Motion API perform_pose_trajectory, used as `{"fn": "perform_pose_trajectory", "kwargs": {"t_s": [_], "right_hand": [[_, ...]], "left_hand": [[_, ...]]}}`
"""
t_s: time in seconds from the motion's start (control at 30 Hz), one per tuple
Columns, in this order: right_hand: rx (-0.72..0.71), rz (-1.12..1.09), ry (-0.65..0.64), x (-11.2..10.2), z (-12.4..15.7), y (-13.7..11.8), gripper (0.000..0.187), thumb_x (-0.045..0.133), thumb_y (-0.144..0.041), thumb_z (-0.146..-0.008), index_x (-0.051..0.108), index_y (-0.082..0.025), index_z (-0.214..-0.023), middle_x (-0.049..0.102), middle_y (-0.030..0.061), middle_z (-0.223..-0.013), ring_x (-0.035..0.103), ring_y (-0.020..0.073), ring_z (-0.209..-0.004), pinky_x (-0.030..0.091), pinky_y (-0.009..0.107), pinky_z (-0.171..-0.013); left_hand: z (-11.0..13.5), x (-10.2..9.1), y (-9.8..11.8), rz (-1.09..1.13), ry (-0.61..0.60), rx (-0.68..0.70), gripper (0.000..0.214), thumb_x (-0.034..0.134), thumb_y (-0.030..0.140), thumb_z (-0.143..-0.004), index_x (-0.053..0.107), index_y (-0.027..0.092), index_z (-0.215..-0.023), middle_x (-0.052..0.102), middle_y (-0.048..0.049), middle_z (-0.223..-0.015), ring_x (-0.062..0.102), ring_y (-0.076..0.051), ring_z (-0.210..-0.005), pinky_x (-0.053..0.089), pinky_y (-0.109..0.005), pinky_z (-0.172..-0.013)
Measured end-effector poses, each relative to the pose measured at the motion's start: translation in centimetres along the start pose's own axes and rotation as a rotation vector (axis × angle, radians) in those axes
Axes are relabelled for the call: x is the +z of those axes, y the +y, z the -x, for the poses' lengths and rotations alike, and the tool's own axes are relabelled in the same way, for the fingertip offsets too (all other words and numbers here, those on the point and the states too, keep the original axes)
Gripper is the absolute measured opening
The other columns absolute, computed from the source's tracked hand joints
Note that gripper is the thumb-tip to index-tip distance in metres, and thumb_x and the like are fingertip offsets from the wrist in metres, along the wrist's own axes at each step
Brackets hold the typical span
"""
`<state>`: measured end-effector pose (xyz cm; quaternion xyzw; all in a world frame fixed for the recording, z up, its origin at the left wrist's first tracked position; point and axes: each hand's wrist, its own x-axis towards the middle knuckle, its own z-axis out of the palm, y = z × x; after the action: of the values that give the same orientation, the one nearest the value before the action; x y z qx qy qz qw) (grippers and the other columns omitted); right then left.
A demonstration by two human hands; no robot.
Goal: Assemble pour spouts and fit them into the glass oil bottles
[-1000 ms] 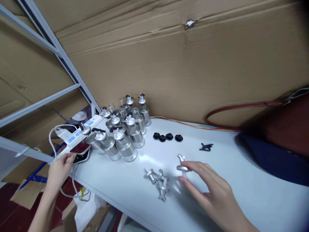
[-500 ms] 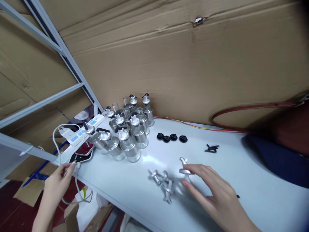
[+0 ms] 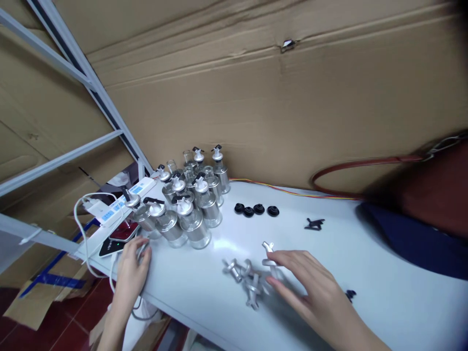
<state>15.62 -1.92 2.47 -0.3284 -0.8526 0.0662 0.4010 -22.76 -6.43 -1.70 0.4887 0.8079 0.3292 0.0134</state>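
My right hand lies flat on the white table with fingers spread, its fingertips touching a silver metal nozzle piece. Just left of it lies a small pile of the same silver pieces. My left hand rests at the table's left front edge beside a white cable and a dark device with a red top; its fingers curl loosely, and I cannot tell whether they hold the cable. A cluster of several small glass bottles with silver caps stands behind it.
Several black rubber rings lie in a row mid-table, and a black clip to their right. A white power strip sits at the left. A dark blue and brown bag fills the right. Cardboard walls the back.
My left hand came in from off the table's left edge onto the table near the bottles. My right hand slid slightly left over the silver pieces.
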Motion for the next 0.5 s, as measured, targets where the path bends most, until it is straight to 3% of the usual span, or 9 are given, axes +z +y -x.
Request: {"fn": "perform_pose_trajectory", "kwargs": {"t_s": [0.1, 0.27, 0.4, 0.5], "right_hand": [[-0.006, -0.001, -0.019, 0.0, -0.2, 0.0, 0.019, 0.053, -0.025, -0.092, 0.056, -0.018, -0.109, 0.07, 0.0064, -0.09, 0.066, 0.0165, -0.077, 0.054, 0.029, -0.068], [-0.002, 0.0, -0.006, 0.0, -0.3, 0.4, 0.019, 0.054, -0.024, -0.091, 0.058, -0.017, -0.109, 0.07, 0.0067, -0.091, 0.066, 0.0164, -0.079, 0.054, 0.028, -0.07], [0.03, 0.033, -0.036, 0.3, -0.5, 0.6, 0.017, 0.053, -0.022, -0.092, 0.059, -0.018, -0.106, 0.071, 0.0069, -0.096, 0.066, 0.017, -0.083, 0.054, 0.03, -0.072], [0.071, 0.034, -0.072, 0.5, -0.8, 0.6, 0.016, 0.049, -0.017, -0.092, 0.06, -0.019, -0.103, 0.071, 0.0069, -0.098, 0.067, 0.0176, -0.085, 0.053, 0.031, -0.072]], "left_hand": [[0.3, 1.0, -0.1, -0.044, 0.169, 0.116, 0.031, 0.044, 0.039, -0.077, 0.053, 0.016, -0.096, 0.048, -0.0164, -0.117, 0.049, -0.033, -0.117, 0.049, -0.048, -0.09], [-1.1, 1.2, -0.8, -0.072, 0.239, 0.157, 0.014, 0.043, 0.02, -0.069, 0.044, 0.02, -0.083, 0.046, -0.011, -0.096, 0.047, -0.03, -0.104, 0.049, -0.047, -0.084], [-3.0, 1.2, -0.4, -0.093, 0.205, 0.159, 0.011, 0.042, 0.021, -0.068, 0.038, 0.022, -0.079, 0.044, -0.0073, -0.082, 0.046, -0.03, -0.096, 0.046, -0.049, -0.082], [-3.2, 0.9, 1.0, 0.032, 0.354, 0.158, 0.018, 0.046, 0.024, -0.07, 0.033, 0.023, -0.081, 0.039, -0.0045, -0.086, 0.045, -0.028, -0.097, 0.04, -0.052, -0.092]]}}
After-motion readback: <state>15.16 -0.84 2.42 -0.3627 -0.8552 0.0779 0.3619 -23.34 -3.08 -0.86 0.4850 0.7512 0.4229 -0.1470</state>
